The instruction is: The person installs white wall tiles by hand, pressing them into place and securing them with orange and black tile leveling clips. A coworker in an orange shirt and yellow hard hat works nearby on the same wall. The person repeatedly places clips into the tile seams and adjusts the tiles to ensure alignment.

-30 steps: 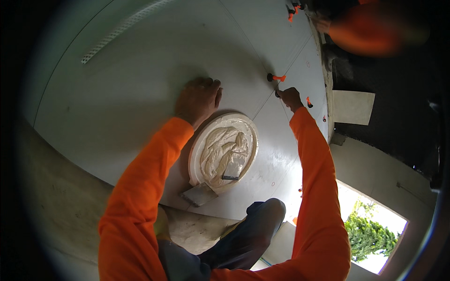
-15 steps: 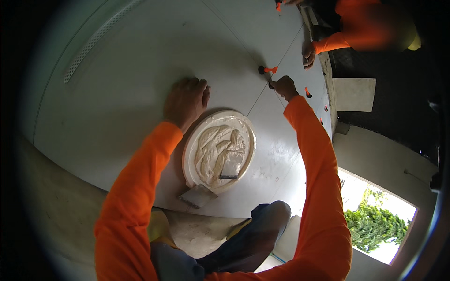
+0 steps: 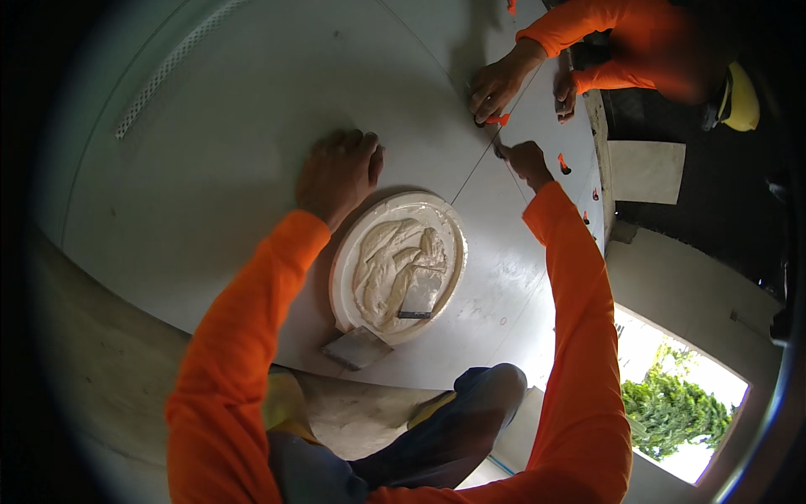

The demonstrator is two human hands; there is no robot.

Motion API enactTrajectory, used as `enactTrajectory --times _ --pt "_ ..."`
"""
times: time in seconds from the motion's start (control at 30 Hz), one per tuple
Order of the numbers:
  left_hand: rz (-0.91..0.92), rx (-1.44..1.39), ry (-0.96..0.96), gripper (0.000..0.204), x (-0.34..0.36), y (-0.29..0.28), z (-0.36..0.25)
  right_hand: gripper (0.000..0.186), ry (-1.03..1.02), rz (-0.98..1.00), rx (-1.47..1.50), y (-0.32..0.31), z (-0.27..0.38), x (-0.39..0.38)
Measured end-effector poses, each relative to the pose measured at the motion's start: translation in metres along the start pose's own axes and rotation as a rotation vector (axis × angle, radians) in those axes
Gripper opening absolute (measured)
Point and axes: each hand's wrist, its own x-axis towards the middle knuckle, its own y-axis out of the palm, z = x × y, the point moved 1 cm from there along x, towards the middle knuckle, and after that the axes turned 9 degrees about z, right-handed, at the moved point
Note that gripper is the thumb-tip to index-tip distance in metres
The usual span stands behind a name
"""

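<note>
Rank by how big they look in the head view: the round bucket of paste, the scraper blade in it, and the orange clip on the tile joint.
1. Bucket, clearly largest.
2. Scraper blade.
3. Orange clip, smallest, though it lies farther from the camera.

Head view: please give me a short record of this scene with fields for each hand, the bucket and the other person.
left hand: flat on a large grey tile
right hand: at the tile joint, beside an orange clip; grip unclear
bucket: white, holds pale paste and a trowel
other person: orange sleeves, hand at the same clip
</note>
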Motion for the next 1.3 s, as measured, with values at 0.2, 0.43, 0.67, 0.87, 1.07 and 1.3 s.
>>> enactTrajectory --times 0.2,0.43,0.67,0.87,1.07,1.3 --pt "-0.023 0.021 -0.008 0.02 0.003 -0.001 0.0 0.065 -0.075 -0.079 0.03 -0.01 0.003 -0.007" --pt "-0.003 0.003 -0.011 0.022 -0.001 0.002 0.0 0.054 0.14 0.034 0.31 -0.014 0.002 -0.013" --pt "-0.027 0.009 -0.018 0.021 0.0 0.002 0.002 0.061 0.141 0.025 -0.003 -0.011 0.001 -0.01" --pt "-0.03 -0.009 0.008 0.019 0.0 0.005 0.001 0.045 -0.296 -0.12 -0.528 -0.009 0.0 -0.02" --pt "0.014 -0.044 0.003 0.018 0.001 0.0 0.001 0.047 -0.192 0.121 -0.47 -0.017 0.001 -0.022" --pt "-0.024 -0.012 0.01 0.018 0.0 0.0 -0.003 0.03 -0.024 0.067 -0.201 -0.016 0.007 -0.01"
